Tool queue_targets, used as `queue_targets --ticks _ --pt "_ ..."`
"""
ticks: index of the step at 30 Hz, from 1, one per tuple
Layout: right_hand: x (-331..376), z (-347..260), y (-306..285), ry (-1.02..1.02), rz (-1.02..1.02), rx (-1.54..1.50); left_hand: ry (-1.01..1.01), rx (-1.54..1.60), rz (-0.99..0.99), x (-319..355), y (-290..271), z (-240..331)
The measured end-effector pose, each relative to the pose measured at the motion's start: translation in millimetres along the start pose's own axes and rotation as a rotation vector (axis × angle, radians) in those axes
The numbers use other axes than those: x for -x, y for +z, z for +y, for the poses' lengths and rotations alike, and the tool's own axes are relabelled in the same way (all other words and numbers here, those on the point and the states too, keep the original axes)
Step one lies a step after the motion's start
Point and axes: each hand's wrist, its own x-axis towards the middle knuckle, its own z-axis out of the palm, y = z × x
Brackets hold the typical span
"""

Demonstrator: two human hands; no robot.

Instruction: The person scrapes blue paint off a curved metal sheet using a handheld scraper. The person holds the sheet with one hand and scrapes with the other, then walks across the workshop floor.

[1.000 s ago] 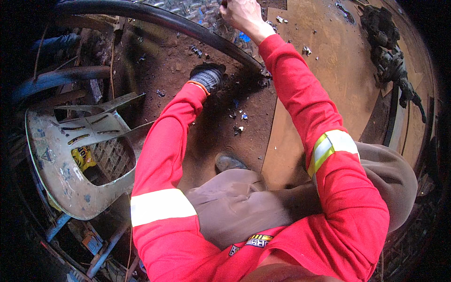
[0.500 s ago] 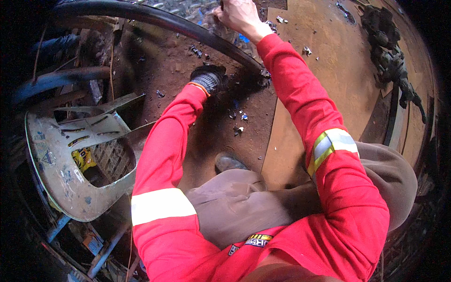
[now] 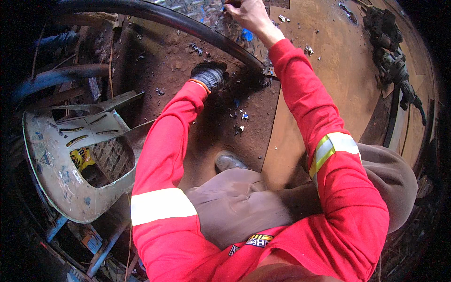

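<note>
My right hand (image 3: 251, 15), bare, is at the top edge over a shiny patterned metal plate (image 3: 215, 23). Its fingers are drawn together around something small and dark that I cannot make out, partly cut off by the picture's edge. A bright blue scrap (image 3: 247, 35) lies on the plate just below this hand. Along the plate's near side curves a thick black tube (image 3: 188, 29). My left hand (image 3: 209, 76), in a grey and black knit glove, is low on the near side of that tube. Its fingers are lost in dark shadow.
A worn pale plastic chair (image 3: 98, 197) lies to the left, near blue metal pipes (image 3: 66, 77). Brown sheets (image 3: 324, 70) cover the floor at right, with a dark greasy machine part (image 3: 392, 61) on them. Small foil-like scraps (image 3: 241, 128) dot the reddish dirt.
My right hand has shifted a little to the right, showing more of the blue scrap and the plate. My left hand has barely moved.
</note>
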Motion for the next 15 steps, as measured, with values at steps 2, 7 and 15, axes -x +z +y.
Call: queue_targets --ticks 2,7,15 --pt "-2 -3 1 0.018 -0.01 0.104 0.007 0.003 0.008 -2 4 -4" --pt "-4 -14 1 0.144 -0.008 0.13 -0.019 -0.005 0.032 -5 15 -6" --pt "-1 3 7 0.191 0.078 -0.053 -0.019 -0.019 -0.066 0 -2 1"
